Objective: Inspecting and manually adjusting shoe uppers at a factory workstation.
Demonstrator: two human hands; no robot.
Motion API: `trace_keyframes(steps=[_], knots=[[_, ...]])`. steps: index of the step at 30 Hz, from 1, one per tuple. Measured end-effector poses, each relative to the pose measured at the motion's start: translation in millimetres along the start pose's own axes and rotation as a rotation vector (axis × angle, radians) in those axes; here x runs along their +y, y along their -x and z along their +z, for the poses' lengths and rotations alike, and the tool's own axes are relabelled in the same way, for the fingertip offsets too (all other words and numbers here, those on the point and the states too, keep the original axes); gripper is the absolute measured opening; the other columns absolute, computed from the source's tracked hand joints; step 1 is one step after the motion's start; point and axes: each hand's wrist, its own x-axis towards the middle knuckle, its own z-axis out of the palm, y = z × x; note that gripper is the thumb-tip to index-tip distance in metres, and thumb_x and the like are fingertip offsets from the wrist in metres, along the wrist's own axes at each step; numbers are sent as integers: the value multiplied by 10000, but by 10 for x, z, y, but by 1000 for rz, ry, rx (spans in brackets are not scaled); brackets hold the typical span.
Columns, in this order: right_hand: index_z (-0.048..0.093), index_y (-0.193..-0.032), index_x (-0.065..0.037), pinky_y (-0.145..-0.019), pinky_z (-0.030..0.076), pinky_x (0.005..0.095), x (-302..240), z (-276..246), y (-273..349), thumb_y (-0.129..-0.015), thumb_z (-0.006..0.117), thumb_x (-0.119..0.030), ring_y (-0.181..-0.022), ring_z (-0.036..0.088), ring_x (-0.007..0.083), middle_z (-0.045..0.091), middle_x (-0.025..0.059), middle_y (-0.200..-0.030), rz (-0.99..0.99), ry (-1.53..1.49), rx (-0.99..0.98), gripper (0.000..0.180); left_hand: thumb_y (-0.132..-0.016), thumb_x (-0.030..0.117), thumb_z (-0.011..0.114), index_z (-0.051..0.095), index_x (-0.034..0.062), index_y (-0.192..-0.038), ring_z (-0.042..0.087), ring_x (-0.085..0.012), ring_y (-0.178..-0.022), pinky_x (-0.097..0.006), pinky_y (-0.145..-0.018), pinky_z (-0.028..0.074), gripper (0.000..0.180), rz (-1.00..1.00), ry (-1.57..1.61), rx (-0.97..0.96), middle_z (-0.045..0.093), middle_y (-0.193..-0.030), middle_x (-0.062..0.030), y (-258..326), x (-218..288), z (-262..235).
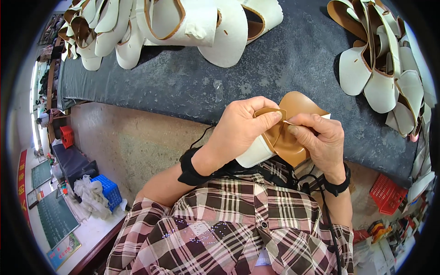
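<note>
A shoe upper (300, 101) with tan leather-like faces and a white side is held in front of my chest, at the near edge of the dark table. My left hand (243, 126) pinches the upper's folded tan edge between thumb and fingers. Close beside it, my right hand (323, 137) has thumb and forefinger pressed together at a small pale edge or strip on the same upper. What exactly lies between those right fingertips is too small to make out. Both wrists wear black bands, and the underside of the upper is hidden.
White-and-tan shoe uppers (172, 23) lie in a row along the table's far left. Another pile of uppers (382, 59) covers its right end. The dark tabletop (293, 59) looks worn. Below are a red basket (388, 193) at right and a blue basket (107, 190) at left; black cords hang near my lap.
</note>
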Motion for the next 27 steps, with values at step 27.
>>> trace_keyframes(steps=[27], knots=[[649, -852, 12, -531, 438, 254, -7, -112, -203, -791, 650, -70, -573, 550, 99, 570, 58, -675, 150, 28, -121, 102, -874, 43, 570, 627, 3, -1038, 627, -91, -743, -228, -656, 487, 178, 175, -791, 59, 669, -876, -86, -13, 110, 100]])
